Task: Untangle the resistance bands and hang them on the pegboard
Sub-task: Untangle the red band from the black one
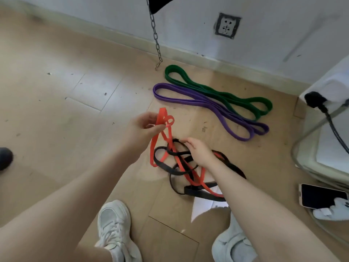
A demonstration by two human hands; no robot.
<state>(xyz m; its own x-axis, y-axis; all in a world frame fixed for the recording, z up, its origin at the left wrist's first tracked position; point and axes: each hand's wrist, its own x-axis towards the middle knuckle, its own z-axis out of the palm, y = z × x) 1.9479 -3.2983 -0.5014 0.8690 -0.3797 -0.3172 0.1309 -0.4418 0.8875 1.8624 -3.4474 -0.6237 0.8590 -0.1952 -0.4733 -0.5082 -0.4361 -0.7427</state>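
A red band (pixel 164 118) and a black band (pixel 176 168) lie knotted together on the wooden floor between my feet. My left hand (pixel 144 127) pinches a folded loop of the red band and holds it lifted above the tangle. My right hand (pixel 198 151) rests on the tangle with its fingers curled around a black strand. A purple band (pixel 207 104) and a green band (pixel 217 91) lie flat, side by side and separate, farther off near the wall. No pegboard is in view.
A metal chain (pixel 156 40) with a hook hangs down by the wall. A wall socket (pixel 227 26) sits above the skirting. At the right stands white furniture (pixel 332 118) with a black cable, a phone (pixel 321 196) on the floor. My white shoes (pixel 115 227) flank a white paper (pixel 203 206).
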